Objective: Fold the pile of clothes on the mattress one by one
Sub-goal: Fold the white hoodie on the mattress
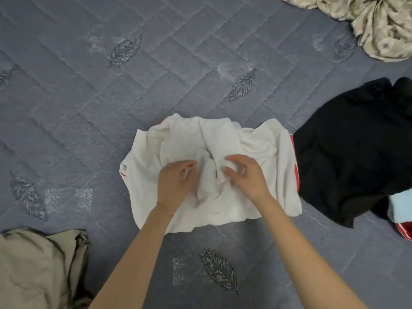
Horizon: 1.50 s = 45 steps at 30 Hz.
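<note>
Your white crumpled cloth garment with red stripes (263, 152) lies in the middle of the grey quilted mattress with stitched leaf patterns (89, 103), spread loosely and bunched into ridges at its centre. The red stripes show along its right edge and at a small spot on its left edge.

Your left hand (176, 186) sits on the middle of the garment with its fingers curled down into the cloth; it is blurred, but a bit of white fabric shows between thumb and fingers, so it seems to be holding a fold in a narrow grip. Your right hand (247, 177) is just beside it, also on the bunched centre, thumb and curled fingers closed narrowly on a ridge of the same fabric. The two hands are near each other but apart, with a raised crease between them.

The black rumpled garment (352, 148) lies to the right, touching the striped edge of the white one. At its lower right a pale blue cloth (401, 206) and a red cloth with white stripes (404, 229) peek out at the frame edge. A beige patterned crumpled sheet (379, 25) lies at the top right, well apart. A khaki folded garment (38, 268) lies at the lower left, near your left forearm.
</note>
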Available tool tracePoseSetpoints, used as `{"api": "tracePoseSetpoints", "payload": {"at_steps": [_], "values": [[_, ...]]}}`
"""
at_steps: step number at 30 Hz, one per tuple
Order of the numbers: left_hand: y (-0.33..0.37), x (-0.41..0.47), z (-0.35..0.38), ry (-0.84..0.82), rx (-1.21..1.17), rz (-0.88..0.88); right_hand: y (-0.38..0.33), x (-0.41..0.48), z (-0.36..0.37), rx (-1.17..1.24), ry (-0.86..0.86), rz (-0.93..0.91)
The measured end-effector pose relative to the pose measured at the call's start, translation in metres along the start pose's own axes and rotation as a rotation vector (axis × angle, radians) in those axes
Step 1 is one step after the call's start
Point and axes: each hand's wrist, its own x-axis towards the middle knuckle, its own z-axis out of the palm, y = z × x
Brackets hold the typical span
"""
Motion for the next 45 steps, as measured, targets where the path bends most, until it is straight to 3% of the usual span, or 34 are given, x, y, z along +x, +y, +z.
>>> {"api": "tracePoseSetpoints", "payload": {"at_steps": [3, 9, 12, 15, 17, 19, 21, 25, 28, 32, 38, 41, 45], "values": [[-0.007, 0.006, 0.040, -0.018, 0.424, 0.133, 0.022, 0.005, 0.032, -0.386, -0.050, -0.113], [-0.042, 0.003, 0.079, -0.070, 0.692, 0.072, 0.061, 0.002, 0.055, -0.584, -0.064, -0.183], [-0.023, 0.001, 0.074, 0.063, 0.546, 0.055, 0.061, 0.003, 0.036, -0.490, 0.127, -0.172], [0.009, -0.003, 0.072, 0.198, 0.497, 0.216, 0.072, 0.005, -0.004, -0.449, 0.307, 0.044], [0.014, -0.006, 0.082, 0.112, 0.613, 0.311, 0.087, 0.007, -0.030, -0.476, 0.274, 0.264], [0.008, -0.008, 0.096, 0.005, 0.676, 0.255, 0.099, 0.006, -0.047, -0.431, 0.189, 0.409], [-0.002, -0.007, 0.109, -0.052, 0.699, 0.172, 0.107, 0.006, -0.058, -0.249, 0.149, 0.435], [-0.003, -0.005, 0.116, -0.063, 0.726, 0.136, 0.106, 0.007, -0.069, 0.078, 0.233, 0.441], [0.002, -0.006, 0.114, -0.042, 0.712, 0.126, 0.098, 0.009, -0.081, 0.195, 0.218, 0.515], [0.004, -0.014, 0.111, -0.049, 0.664, 0.108, 0.074, 0.013, -0.099, 0.104, 0.235, 0.328], [0.010, -0.025, 0.096, -0.192, 0.501, 0.045, 0.033, 0.009, -0.074, -0.127, 0.057, 0.181], [0.018, -0.034, 0.076, -0.052, 0.401, 0.085, 0.015, 0.005, -0.060, -0.280, 0.169, 0.073], [0.024, -0.049, 0.047, 0.011, 0.135, 0.049, -0.005, -0.001, -0.042, -0.081, 0.344, 0.016]]}}
